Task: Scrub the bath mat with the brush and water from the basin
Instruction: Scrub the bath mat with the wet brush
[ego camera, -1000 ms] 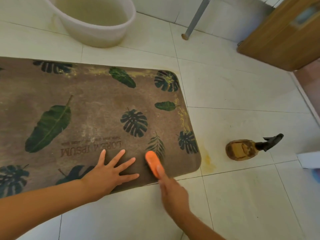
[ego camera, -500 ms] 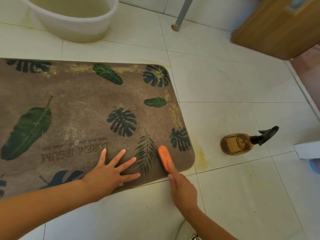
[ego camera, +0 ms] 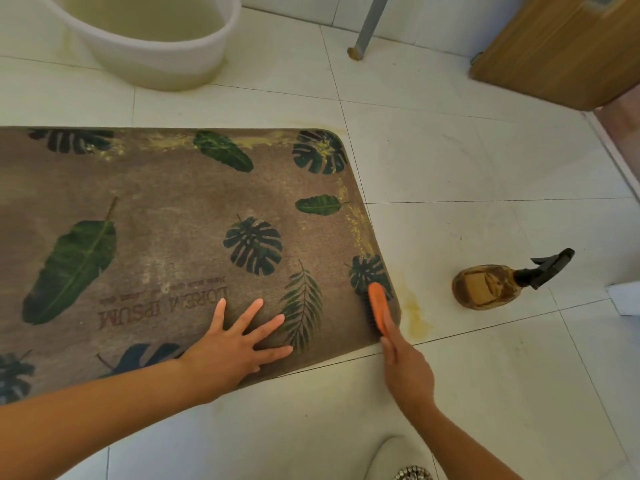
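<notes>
My left hand lies flat, palm down, fingers spread wide, forearm reaching in from the lower left. My right hand (forefinger stretched straight forward) keeps a closed grip, its arm entering from the lower right.

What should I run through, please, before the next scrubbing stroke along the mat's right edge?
1. Brush gripped by right hand: ok.
2. Bristles down on the bath mat, at its near right corner: ok.
3. Left hand flat on the mat, fingers spread, pinning it: ok.
4. Yellow residue cleared from right and far edges: not ok, streaks show.
5. Basin within reach beyond the mat: ok; water amount: cannot tell.
6. Spray bottle clear of the stroke, lying on the tiles to the right: ok.
</notes>
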